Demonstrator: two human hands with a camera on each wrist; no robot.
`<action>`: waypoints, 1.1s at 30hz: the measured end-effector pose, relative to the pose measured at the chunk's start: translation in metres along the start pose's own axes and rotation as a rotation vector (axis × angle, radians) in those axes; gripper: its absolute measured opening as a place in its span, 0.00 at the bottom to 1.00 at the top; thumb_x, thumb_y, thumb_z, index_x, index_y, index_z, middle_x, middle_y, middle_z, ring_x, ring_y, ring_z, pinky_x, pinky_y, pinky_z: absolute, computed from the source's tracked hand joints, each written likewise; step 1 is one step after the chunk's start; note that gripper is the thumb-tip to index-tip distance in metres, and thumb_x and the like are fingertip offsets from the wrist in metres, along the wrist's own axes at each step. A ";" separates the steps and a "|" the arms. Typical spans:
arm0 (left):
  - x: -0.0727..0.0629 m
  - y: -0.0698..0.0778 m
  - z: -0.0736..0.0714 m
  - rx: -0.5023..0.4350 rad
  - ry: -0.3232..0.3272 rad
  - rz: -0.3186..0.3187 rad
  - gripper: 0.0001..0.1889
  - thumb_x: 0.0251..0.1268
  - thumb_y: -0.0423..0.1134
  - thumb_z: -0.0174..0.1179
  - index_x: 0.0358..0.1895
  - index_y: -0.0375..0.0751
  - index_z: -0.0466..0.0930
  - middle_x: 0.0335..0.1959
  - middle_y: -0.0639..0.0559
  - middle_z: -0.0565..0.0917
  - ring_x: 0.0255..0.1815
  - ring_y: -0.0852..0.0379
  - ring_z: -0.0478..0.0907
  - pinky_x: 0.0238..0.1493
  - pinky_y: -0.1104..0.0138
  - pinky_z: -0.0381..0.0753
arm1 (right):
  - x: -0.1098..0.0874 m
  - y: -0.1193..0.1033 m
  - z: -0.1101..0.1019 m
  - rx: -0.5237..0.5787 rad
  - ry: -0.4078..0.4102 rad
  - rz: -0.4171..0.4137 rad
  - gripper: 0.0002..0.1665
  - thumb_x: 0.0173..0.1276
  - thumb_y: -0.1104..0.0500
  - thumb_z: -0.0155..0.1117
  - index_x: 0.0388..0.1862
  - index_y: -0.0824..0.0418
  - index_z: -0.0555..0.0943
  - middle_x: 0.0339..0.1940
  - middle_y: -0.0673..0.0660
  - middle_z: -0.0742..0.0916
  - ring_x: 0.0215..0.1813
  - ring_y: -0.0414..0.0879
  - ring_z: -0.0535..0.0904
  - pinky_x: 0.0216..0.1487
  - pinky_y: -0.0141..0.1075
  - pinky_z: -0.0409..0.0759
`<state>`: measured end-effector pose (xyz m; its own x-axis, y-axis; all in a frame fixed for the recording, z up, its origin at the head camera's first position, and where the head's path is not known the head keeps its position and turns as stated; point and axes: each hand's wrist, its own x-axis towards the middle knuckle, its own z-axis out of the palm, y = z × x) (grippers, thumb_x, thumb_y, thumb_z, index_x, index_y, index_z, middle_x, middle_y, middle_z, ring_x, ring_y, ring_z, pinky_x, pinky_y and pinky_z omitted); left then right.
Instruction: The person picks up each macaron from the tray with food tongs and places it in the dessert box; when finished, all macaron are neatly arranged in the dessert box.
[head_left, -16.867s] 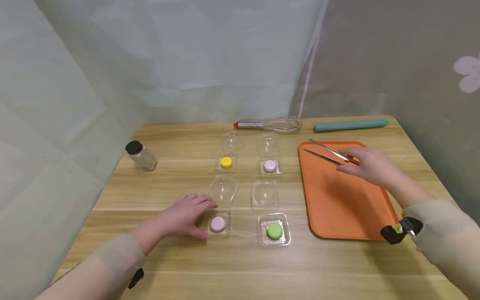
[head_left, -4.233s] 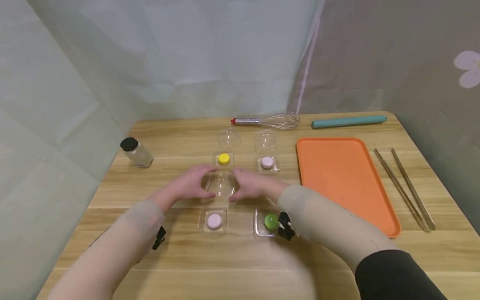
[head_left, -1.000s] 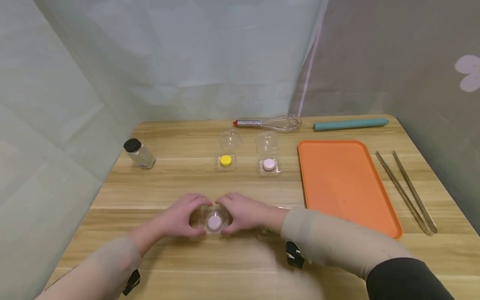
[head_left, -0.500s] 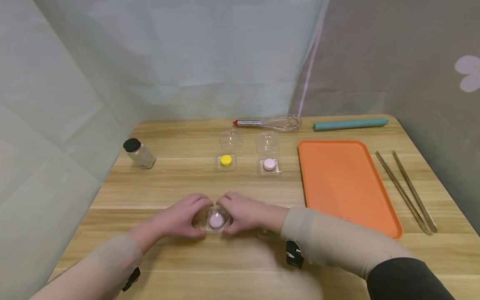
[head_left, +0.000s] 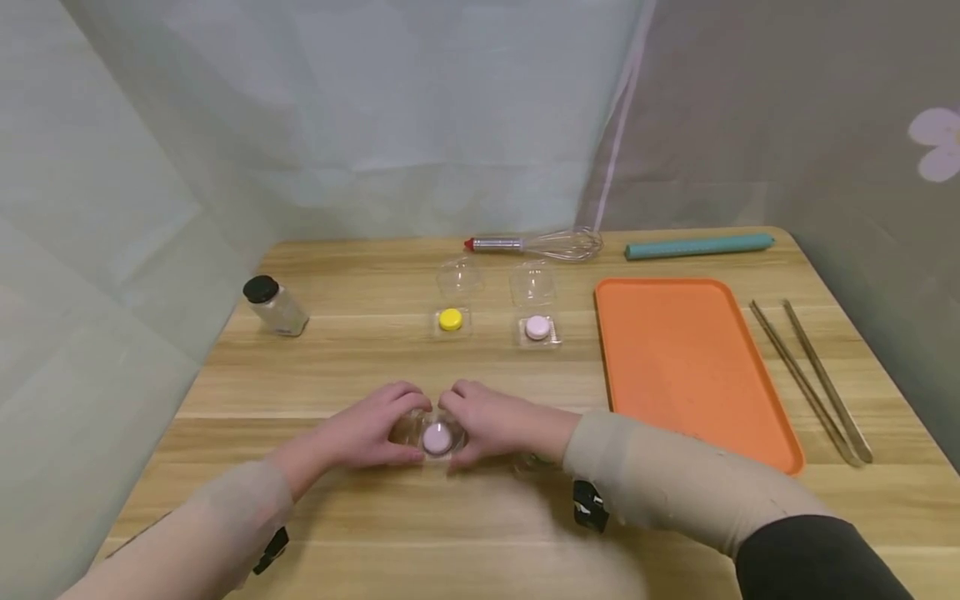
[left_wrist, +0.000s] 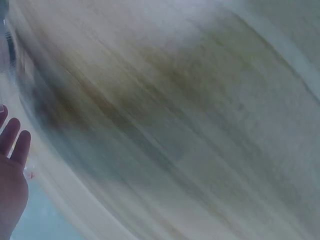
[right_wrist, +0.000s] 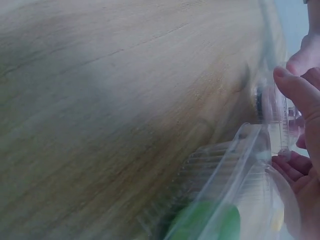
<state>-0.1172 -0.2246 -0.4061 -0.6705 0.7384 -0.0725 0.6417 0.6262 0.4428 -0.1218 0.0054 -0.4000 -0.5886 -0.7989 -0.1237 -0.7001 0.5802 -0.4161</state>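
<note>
Near the front of the table, both hands hold a clear plastic box [head_left: 422,422] between them, with a lilac macaron [head_left: 437,438] inside and the clear lid folded down over it. My left hand [head_left: 375,427] grips its left side, and my right hand [head_left: 491,427] grips the right, thumbs toward me. In the right wrist view, the thumb [right_wrist: 296,90] lies along the box's edge. Beside it stands another clear box [right_wrist: 252,137] with a green macaron [right_wrist: 207,222]; my right wrist mostly hides it in the head view. Only part of the left hand [left_wrist: 12,185] shows in its wrist view.
Two open clear boxes farther back hold a yellow macaron [head_left: 451,319] and a pale pink macaron [head_left: 537,327]. An orange tray [head_left: 693,367] and metal tongs [head_left: 806,375] lie right. A whisk [head_left: 536,243], a teal rod [head_left: 700,247] and a black-capped jar [head_left: 276,307] stand around.
The tongs went from my right hand to the table right of the tray. The green and lilac macarons' lids were folded over. During the last second the held box shifted slightly right.
</note>
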 end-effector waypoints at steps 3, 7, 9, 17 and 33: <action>0.000 0.000 0.000 -0.008 0.005 -0.009 0.30 0.52 0.57 0.66 0.56 0.47 0.71 0.55 0.53 0.72 0.55 0.55 0.69 0.56 0.56 0.72 | 0.000 0.001 0.001 0.007 -0.003 0.004 0.39 0.47 0.38 0.74 0.51 0.58 0.70 0.49 0.55 0.75 0.49 0.43 0.70 0.50 0.31 0.73; 0.000 -0.001 -0.001 0.013 0.018 0.007 0.31 0.51 0.57 0.67 0.56 0.47 0.72 0.54 0.53 0.73 0.55 0.54 0.70 0.56 0.55 0.72 | 0.000 0.001 0.002 0.019 -0.004 0.004 0.41 0.47 0.38 0.73 0.53 0.59 0.70 0.50 0.55 0.75 0.50 0.43 0.70 0.52 0.31 0.73; 0.000 -0.001 -0.001 0.020 0.022 0.016 0.31 0.50 0.57 0.67 0.55 0.46 0.72 0.54 0.53 0.73 0.55 0.54 0.70 0.55 0.55 0.72 | 0.000 0.001 0.002 0.024 -0.004 0.005 0.42 0.47 0.38 0.73 0.54 0.59 0.69 0.50 0.55 0.75 0.50 0.43 0.71 0.52 0.32 0.73; 0.001 0.003 -0.004 0.019 -0.002 0.003 0.31 0.50 0.56 0.68 0.55 0.46 0.71 0.53 0.53 0.73 0.54 0.56 0.70 0.55 0.57 0.73 | -0.001 -0.001 0.000 0.042 -0.019 0.017 0.44 0.48 0.39 0.74 0.57 0.60 0.68 0.50 0.55 0.75 0.49 0.42 0.71 0.52 0.31 0.73; 0.000 0.005 -0.006 0.042 -0.001 0.020 0.35 0.46 0.58 0.70 0.56 0.44 0.71 0.53 0.52 0.73 0.55 0.53 0.70 0.55 0.55 0.72 | -0.010 0.009 -0.006 0.050 0.008 0.022 0.52 0.49 0.36 0.71 0.66 0.62 0.65 0.58 0.58 0.74 0.57 0.47 0.71 0.59 0.36 0.71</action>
<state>-0.1166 -0.2227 -0.3988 -0.6569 0.7512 -0.0648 0.6703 0.6212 0.4060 -0.1244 0.0199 -0.3966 -0.6073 -0.7843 -0.1264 -0.6659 0.5893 -0.4575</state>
